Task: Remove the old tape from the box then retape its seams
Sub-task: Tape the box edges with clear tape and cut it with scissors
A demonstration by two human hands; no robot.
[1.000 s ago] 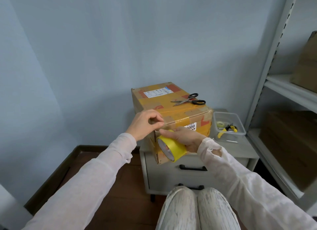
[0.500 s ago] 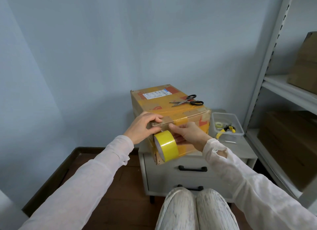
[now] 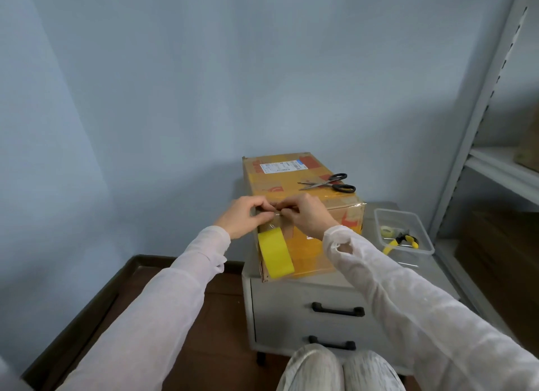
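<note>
Head view: a cardboard box (image 3: 291, 193), patched with orange print and old glossy tape, sits just right of the frame's middle on a pale grey drawer cabinet (image 3: 280, 312). A white shipping label (image 3: 281, 167) lies at the far end of its lid, and black-handled scissors (image 3: 329, 183) rest on the lid's right side.

Both hands meet at the box's near top edge. The left hand (image 3: 245, 218) has its fingers curled and pinches a tape strip (image 3: 272, 224) at that edge. The right hand (image 3: 309, 215), fingers also curled, pinches the same strip, its fingertips touching those of the left. The strip runs down from the fingers to a yellow tape roll (image 3: 275, 252), which hangs against the left corner of the box's near face, below the left hand. Neither hand grasps the roll itself. Whether the strip's end already sticks to the cardboard cannot be told.

On the cabinet top, right of the box and apart from it, stands a clear plastic tray (image 3: 408, 223). It holds a small roll of pale tape (image 3: 387, 231) and yellow-handled pliers (image 3: 401, 242).

Grey metal shelving (image 3: 501, 172) runs along the right edge of the frame, with brown cartons on it. Light sleeves cover both forearms, and the person's knees (image 3: 341, 370) show at bottom centre.
</note>
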